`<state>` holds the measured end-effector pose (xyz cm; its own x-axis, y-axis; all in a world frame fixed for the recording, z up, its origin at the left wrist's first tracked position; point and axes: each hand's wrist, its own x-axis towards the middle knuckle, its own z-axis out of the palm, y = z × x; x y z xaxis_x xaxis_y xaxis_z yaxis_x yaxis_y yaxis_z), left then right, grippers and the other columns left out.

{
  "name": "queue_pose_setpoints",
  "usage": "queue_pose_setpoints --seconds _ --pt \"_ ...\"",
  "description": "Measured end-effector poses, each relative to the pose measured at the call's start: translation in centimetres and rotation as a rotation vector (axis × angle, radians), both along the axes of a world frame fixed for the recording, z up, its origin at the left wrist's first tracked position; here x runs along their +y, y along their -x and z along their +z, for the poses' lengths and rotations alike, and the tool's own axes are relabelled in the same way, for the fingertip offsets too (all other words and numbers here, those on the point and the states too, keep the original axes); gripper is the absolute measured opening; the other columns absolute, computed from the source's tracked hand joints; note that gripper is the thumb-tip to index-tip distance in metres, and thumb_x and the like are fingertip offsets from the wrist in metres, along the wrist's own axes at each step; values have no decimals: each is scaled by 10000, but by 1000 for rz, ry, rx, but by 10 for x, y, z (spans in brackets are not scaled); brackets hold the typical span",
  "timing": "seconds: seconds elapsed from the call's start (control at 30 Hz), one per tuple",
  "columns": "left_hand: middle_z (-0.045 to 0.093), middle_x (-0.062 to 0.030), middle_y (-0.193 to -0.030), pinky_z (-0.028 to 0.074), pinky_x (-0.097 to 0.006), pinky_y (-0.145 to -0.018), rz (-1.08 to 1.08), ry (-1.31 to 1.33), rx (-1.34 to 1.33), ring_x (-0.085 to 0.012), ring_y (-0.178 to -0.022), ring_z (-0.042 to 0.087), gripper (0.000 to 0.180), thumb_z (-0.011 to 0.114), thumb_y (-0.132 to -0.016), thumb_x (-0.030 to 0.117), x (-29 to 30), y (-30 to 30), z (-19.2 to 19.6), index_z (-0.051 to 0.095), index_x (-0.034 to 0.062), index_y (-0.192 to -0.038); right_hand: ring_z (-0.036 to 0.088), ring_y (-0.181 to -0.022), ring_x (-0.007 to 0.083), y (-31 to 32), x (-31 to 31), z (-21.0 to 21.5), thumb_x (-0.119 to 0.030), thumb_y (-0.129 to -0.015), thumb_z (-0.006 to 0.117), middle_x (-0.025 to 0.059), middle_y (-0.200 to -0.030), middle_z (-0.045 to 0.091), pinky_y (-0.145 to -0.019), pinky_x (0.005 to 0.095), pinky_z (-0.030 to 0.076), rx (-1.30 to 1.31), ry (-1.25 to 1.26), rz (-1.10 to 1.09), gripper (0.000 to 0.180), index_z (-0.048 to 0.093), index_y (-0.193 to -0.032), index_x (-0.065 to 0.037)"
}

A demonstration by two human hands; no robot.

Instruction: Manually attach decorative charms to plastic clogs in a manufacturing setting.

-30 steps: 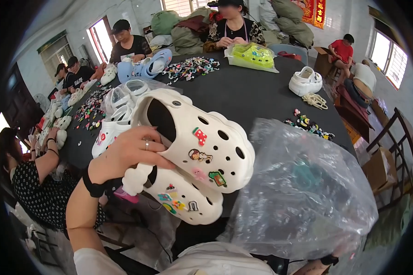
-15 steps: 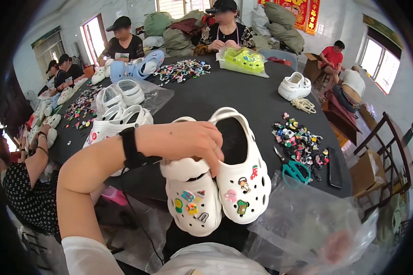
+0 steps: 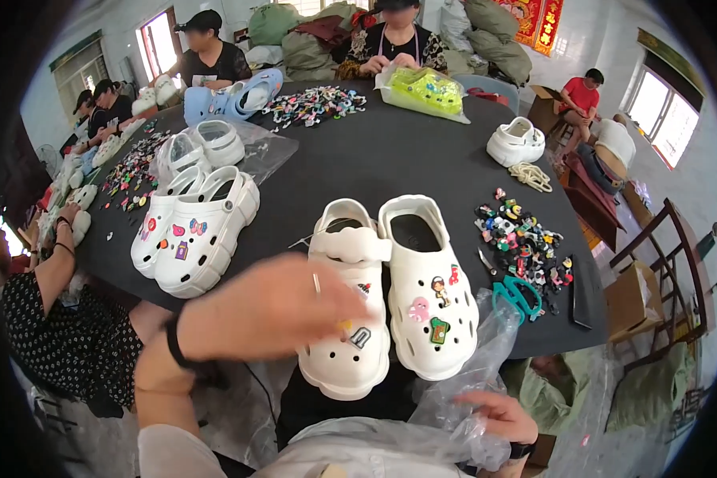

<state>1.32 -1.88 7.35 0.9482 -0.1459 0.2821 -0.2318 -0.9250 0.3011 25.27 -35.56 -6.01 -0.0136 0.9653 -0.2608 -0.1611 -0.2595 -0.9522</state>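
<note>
A pair of white clogs with colourful charms lies at the near table edge, toes toward me: a left clog and a right clog. Over the left clog's upper hangs my left hand, smeared by motion and covering some charms; its finger state is unclear. A bear-like green charm and a pink charm show on the right clog. Low on the right, my right hand grips a clear plastic bag, which bunches below the clogs.
Another charm-covered white clog pair stands left. On the right are a charm pile, teal-handled scissors, a black phone-like slab, cord and white clogs. Co-workers sit around the dark table.
My left hand has let go of the clogs' heel openings and moved left and toward me. The clogs now rest apart from it. My right hand and the bag have shifted left.
</note>
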Motion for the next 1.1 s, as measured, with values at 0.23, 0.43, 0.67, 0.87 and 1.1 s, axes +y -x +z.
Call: queue_pose_setpoints --seconds 0.23,0.43,0.67,0.87,1.1 --pt "660 -106 -1099 544 -379 -780 -139 571 164 -293 -909 654 768 725 -821 259 -102 9 -84 369 117 -1487 609 -1145 210 20 55 4 -68 -957 586 140 -1293 612 -957 350 471 165 -367 535 367 543 -1303 48" --pt "604 -174 -1187 519 -384 -615 -147 563 406 -308 -766 637 674 654 -833 119 -112 0 -93 362 21 -1433 680 -985 348 59 53 7 15 -735 794 239 -1080 668 -859 390 546 205 -754 -198 355 660 -1058 82" --pt "612 -153 -1144 546 -324 -639 -296 690 -234 -263 -832 656 329 661 -754 -23 -104 11 -111 631 51 -1074 650 -752 175 60 53 39 -106 -694 850 139 -1168 651 -642 287 542 -314 -346 -332 556 655 -1211 -37" --pt "531 -221 -1279 553 -382 -805 -320 625 -359 -356 -1120 601 298 701 -799 70 -113 -1 -113 617 29 -1081 704 -744 197 24 39 21 -131 -752 797 131 -941 731 -638 269 545 -419 -403 165 522 636 -1231 0" --pt "282 -292 -1482 437 -490 -1013 -159 544 -117 -473 -1292 438 673 737 -839 366 -124 -12 -107 425 119 -1382 694 -805 248 47 41 -26 -43 -791 696 185 -950 700 -715 332 547 44 -489 -348 335 641 -1098 79"
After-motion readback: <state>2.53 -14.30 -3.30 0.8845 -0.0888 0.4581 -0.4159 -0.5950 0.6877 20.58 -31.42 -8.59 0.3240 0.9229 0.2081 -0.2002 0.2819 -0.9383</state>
